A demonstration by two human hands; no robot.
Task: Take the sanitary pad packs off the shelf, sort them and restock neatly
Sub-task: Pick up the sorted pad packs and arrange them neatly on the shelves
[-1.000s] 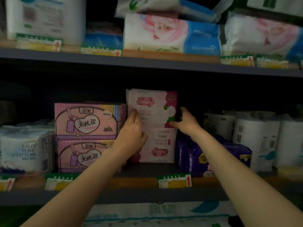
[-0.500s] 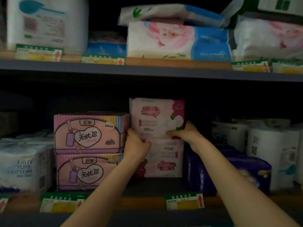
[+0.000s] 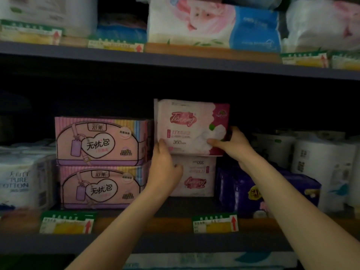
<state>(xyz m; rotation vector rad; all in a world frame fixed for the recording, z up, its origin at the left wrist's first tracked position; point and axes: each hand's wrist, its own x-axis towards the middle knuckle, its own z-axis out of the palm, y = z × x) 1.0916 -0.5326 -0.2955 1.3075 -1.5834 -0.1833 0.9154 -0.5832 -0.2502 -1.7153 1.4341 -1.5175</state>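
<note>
A white and pink sanitary pad pack (image 3: 187, 121) marked 350 mm stands upright on top of a second, upside-down pack of the same kind (image 3: 196, 178) on the middle shelf (image 3: 171, 209). My left hand (image 3: 165, 168) grips the upper pack's lower left corner, and my right hand (image 3: 231, 143) grips its lower right edge. The upper pack juts slightly forward and to the right of the lower one. To the left sit two stacked pink pad boxes (image 3: 101, 141) with a heart label.
Purple packs (image 3: 253, 188) lie right of the pad stack, with white paper rolls (image 3: 319, 162) beyond. A white cotton pack (image 3: 21, 178) sits at far left. Tissue packs (image 3: 212, 24) fill the upper shelf. Price tags (image 3: 214, 224) line the shelf edge.
Both hands slid down from the pack's sides to its lower corners and closed on it. The upper pack has shifted slightly forward off the lower one.
</note>
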